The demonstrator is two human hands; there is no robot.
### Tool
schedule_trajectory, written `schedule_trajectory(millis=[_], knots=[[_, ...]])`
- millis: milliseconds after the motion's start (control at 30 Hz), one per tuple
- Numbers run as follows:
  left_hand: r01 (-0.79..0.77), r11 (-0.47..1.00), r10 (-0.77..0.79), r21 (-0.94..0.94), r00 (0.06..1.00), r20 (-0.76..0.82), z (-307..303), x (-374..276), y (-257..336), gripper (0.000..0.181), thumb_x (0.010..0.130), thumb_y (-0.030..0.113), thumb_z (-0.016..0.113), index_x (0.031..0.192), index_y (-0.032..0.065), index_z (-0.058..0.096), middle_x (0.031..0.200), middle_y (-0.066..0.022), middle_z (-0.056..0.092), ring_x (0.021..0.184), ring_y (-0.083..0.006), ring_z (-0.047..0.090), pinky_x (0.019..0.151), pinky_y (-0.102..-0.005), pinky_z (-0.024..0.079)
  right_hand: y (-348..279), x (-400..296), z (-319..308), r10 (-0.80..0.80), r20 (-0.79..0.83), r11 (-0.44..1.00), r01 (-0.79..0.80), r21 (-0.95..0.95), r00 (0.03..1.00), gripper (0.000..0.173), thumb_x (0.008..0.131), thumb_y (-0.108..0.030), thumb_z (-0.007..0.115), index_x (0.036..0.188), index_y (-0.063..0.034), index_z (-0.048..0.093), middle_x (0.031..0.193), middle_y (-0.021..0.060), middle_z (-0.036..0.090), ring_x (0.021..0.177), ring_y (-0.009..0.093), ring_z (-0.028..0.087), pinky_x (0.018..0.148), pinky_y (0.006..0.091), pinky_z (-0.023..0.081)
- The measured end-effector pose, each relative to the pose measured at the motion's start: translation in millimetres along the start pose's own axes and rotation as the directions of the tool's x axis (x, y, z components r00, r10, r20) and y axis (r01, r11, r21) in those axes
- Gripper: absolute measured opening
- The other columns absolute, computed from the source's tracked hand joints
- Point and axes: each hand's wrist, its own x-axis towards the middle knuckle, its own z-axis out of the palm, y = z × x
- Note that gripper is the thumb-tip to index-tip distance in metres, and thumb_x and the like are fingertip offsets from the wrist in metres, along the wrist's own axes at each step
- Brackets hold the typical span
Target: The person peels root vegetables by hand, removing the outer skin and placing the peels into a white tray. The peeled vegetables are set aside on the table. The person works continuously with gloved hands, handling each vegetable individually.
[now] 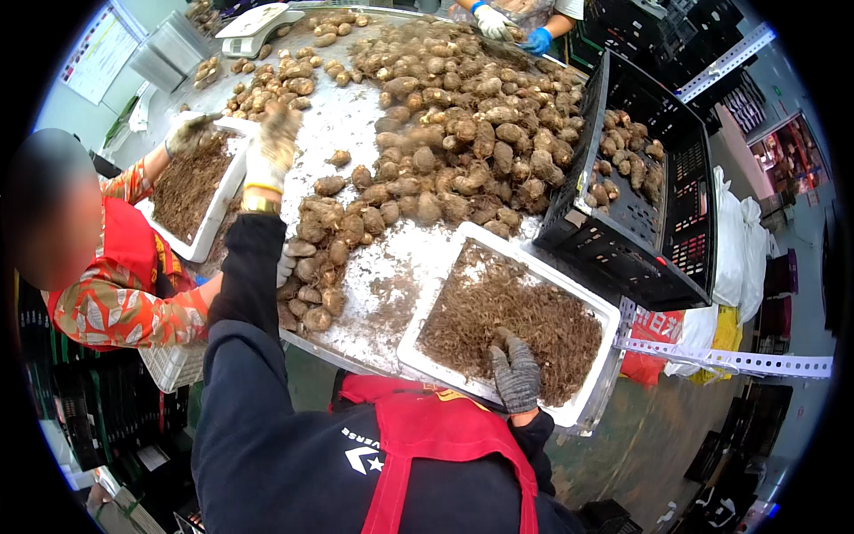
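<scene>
My left hand [270,150], in a pale, soiled glove, reaches out over the table beside a pile of cleaner taro corms [290,73]. Motion blurs its fingers, so what they hold cannot be made out. My right hand [517,374], in a grey knit glove, is low over a white tray [427,314] near the table's front edge. Brown root fibre and peelings [527,300] fill most of this tray. The fingertips are down at the fibre, and whether they grip anything is unclear. Ahead of me spreads a large heap of hairy brown taro corms [467,127].
A black plastic crate [627,247] with some corms stands at right. On the left a co-worker [133,294] has gloved hands near another white tray [203,250]. A second person's gloved hands [514,33] work across the table. A white scale [257,30] stands at the far left.
</scene>
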Motion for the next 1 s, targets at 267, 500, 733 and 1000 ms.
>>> schedule_trajectory(millis=[267, 500, 733, 1000], knots=[[0.233, 0.823, -0.252, 0.518, 0.967, -0.035, 32, -78, -82, 0.025, 0.090, 0.020, 0.068, 0.103, -0.0010, 0.066, 0.091, -0.0120, 0.070, 0.078, -0.0215, 0.067, 0.069, -0.0348, 0.057, 14, -8, 13, -0.013, 0.004, 1.000, 0.013, -0.007, 1.000, 0.033, 0.095, -0.013, 0.057, 0.127, -0.0045, 0.060, 0.117, 0.0169, 0.065, 0.108, 0.029, 0.063, 0.093, 0.0375, 0.048], [-0.232, 0.072, -0.344, 0.970, 0.907, 0.242, 11, -178, -157, 0.024, 0.094, 0.021, 0.059, 0.105, 0.0014, 0.066, 0.088, -0.0138, 0.068, 0.078, -0.0244, 0.067, 0.072, -0.0351, 0.055, 0, -8, 1, 0.060, 0.092, 0.998, -0.059, -0.009, 0.994, 0.019, 0.090, -0.016, 0.065, 0.102, -0.0027, 0.068, 0.095, 0.0157, 0.068, 0.088, 0.029, 0.067, 0.077, 0.0379, 0.051], [-0.783, -0.353, -0.422, 0.512, 0.622, 0.660, 37, -156, -203, 0.051, 0.078, 0.013, 0.065, 0.127, 0.0082, 0.056, 0.128, -0.0108, 0.056, 0.111, -0.0306, 0.053, 0.092, -0.0441, 0.041, -18, -3, 5, -0.033, 0.124, 0.999, 0.033, 0.002, 0.992, 0.021, 0.088, -0.023, 0.068, 0.100, -0.0050, 0.069, 0.093, 0.0159, 0.068, 0.085, 0.031, 0.066, 0.074, 0.0399, 0.051], [-0.776, -0.476, -0.520, 0.414, 0.628, 0.579, 20, -151, -204, 0.055, 0.081, 0.033, 0.067, 0.128, 0.0080, 0.056, 0.104, -0.0107, 0.058, 0.097, -0.0294, 0.053, 0.081, -0.0427, 0.040, -11, -11, 8, -0.087, 0.131, 0.996, 0.083, 0.038, 0.988, 0.022, 0.090, -0.023, 0.065, 0.104, -0.0071, 0.068, 0.100, 0.0157, 0.066, 0.092, 0.033, 0.065, 0.079, 0.0406, 0.051]])
